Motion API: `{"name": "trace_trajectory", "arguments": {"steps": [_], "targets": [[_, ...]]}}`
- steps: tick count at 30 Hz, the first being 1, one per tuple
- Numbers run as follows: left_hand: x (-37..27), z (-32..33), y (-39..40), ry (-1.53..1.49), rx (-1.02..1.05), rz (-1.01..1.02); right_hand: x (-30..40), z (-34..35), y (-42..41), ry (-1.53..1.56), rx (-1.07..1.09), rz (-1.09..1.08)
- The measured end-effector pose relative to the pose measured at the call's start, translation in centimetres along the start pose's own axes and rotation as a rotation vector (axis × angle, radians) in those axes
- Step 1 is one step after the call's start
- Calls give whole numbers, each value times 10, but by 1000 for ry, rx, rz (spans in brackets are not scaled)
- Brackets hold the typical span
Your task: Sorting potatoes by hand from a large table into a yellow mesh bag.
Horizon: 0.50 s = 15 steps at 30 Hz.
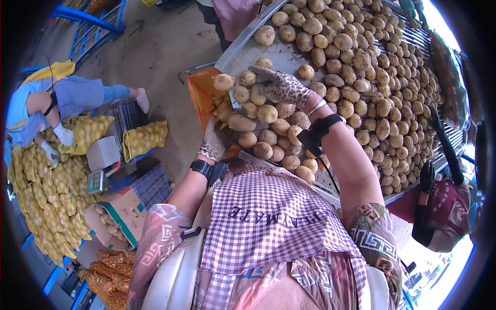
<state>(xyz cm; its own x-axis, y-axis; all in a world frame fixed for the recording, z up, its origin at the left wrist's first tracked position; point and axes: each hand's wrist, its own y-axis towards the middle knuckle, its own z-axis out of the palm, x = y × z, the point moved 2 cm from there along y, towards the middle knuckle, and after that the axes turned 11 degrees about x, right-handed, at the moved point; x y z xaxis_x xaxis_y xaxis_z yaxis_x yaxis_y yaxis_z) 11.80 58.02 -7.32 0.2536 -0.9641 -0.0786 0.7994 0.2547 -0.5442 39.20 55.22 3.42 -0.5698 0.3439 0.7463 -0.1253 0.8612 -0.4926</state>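
My right hand (286, 88), in a leopard-print glove, reaches over loose potatoes (267, 114) at the low end of a metal sorting table (252, 58). Its fingers are spread and bent against several potatoes, gripping none. At the table's lip hangs an orange mesh bag (198, 95), its mouth held wide. My left hand (212, 144), gloved alike, holds the bag's near rim with the thumb up. Some potatoes at the mouth are blurred, and the bag's inside is mostly hidden. One potato (223, 82) rests by the far rim.
Many potatoes cover the roller section (372, 77). Opposite, a person in dark sleeves (441, 209) reaches in; another person (228, 19) stands beyond the table. On the left, a bent-over person (66, 97) handles filled yellow mesh bags (42, 193) near a scale (97, 181) and a cardboard box (128, 213).
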Motion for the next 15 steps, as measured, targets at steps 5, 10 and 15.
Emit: {"name": "trace_trajectory", "arguments": {"steps": [5,10,15], "targets": [[-4,6,-4,91,54,17,-14,-28,-62,702,-329,-108],[7,-20,-13,339,57,-73,-9,24,-209,-326,138,545],[18,13,-38,1181,64,-44,-34,137,-244,89,-80,685]]}}
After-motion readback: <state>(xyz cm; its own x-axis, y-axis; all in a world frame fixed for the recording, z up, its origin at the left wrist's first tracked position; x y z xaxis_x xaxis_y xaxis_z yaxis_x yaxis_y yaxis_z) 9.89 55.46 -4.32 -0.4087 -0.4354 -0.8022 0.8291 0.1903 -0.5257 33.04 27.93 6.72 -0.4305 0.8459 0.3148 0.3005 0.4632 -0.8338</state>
